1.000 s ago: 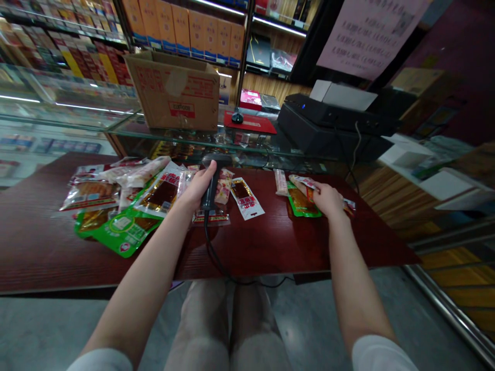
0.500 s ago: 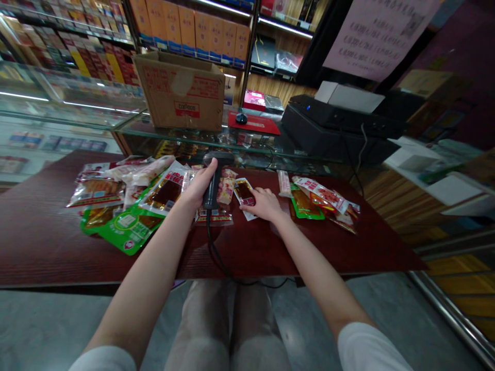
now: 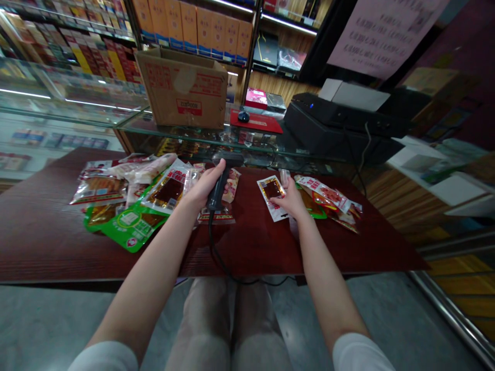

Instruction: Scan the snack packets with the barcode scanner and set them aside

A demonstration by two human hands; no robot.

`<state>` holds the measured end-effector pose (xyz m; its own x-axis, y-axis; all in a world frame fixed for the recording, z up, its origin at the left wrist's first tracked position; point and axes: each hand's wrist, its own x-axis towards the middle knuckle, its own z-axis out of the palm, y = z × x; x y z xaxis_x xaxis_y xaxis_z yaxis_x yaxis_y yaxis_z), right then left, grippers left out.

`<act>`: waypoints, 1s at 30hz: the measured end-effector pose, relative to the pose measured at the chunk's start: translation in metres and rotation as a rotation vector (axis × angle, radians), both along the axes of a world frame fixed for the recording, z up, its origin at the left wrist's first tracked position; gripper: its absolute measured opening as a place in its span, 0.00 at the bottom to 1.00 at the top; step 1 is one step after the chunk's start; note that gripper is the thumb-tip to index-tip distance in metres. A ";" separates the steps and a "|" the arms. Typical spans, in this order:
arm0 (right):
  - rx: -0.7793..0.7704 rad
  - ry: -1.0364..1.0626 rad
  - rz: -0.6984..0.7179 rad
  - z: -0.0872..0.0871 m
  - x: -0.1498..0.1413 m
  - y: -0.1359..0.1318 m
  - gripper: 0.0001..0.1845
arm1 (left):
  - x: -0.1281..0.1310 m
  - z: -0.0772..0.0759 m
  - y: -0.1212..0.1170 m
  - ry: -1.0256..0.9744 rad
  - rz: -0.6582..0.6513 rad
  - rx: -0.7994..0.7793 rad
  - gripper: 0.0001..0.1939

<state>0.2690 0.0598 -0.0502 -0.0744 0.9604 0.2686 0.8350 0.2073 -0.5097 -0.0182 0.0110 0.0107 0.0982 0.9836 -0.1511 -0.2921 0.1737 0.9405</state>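
The left hand (image 3: 207, 184) is closed around the handle of a black scanner (image 3: 218, 188), with the thumb lying on the upper part of it, and a cable (image 3: 212, 245) goes down from the handle toward the table edge. The right hand (image 3: 291, 200) is at a white packet with a dark window (image 3: 273, 197), which is on the table (image 3: 247, 247) to the right of the scanner. The packet lies on the left side of this hand: the thumb is over its lower right part, and the other fingers point away from the person, beside its upper right edge. The fingers are bent a little, but whether they pinch the packet or only press on it, I cannot tell surely. Just beyond these fingers is a small pale packet (image 3: 284, 176), partly covered by them. To the right of the hand lie a green packet (image 3: 313, 205) and a long white and red packet (image 3: 325, 193). Near the left forearm there is a pile of snack packets (image 3: 129, 196), and behind the table a cardboard box (image 3: 183, 90) stands on a glass counter (image 3: 174, 135).
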 end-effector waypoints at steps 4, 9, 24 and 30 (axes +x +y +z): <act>0.157 0.247 -0.036 0.004 0.031 0.007 0.36 | 0.005 0.004 -0.007 0.019 -0.113 0.040 0.27; 0.247 0.346 -0.003 0.015 0.055 0.003 0.28 | 0.009 0.001 -0.011 0.073 -0.219 0.079 0.29; 0.242 0.450 0.149 0.029 0.031 -0.013 0.26 | 0.023 -0.017 -0.007 0.116 -0.259 0.186 0.34; 0.264 0.444 0.152 0.029 0.027 -0.014 0.27 | 0.030 -0.018 -0.010 0.111 -0.241 0.215 0.33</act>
<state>0.2960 0.0457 -0.0215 -0.0321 0.8432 0.5366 0.5015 0.4780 -0.7211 0.0121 0.0010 -0.0072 0.3261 0.9447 0.0342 -0.1608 0.0198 0.9868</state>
